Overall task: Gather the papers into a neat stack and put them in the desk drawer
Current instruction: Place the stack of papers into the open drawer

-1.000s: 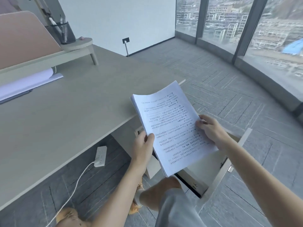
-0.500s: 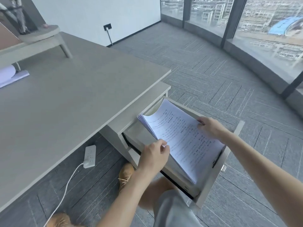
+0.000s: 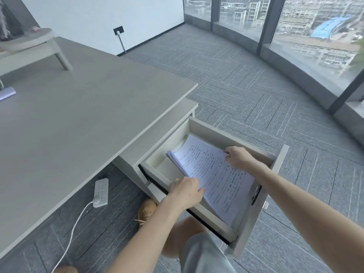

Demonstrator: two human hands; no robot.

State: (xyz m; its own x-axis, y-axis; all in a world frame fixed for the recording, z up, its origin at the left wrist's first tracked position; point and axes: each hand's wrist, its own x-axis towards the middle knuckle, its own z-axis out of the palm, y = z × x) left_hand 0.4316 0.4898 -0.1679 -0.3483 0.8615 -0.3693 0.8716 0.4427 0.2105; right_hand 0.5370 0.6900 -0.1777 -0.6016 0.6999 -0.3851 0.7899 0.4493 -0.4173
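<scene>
A thick stack of printed white papers (image 3: 212, 174) lies tilted inside the open desk drawer (image 3: 232, 138), its far end down near the drawer floor and its near end resting high by the front panel. My left hand (image 3: 187, 191) grips the stack's left edge over the drawer's side wall. My right hand (image 3: 237, 157) pinches the stack's right edge inside the drawer. The drawer is pulled far out from the cabinet under the grey desk (image 3: 82, 119).
A white power strip (image 3: 101, 192) with its cable lies on the carpet under the desk. My tan shoe (image 3: 146, 211) and knee are just below the drawer. A riser shelf (image 3: 29, 44) stands at the desk's back left. Windows line the right.
The stack has gone from above the desk edge down into the drawer, with both hands on it. The head has turned right and downward toward the drawer.
</scene>
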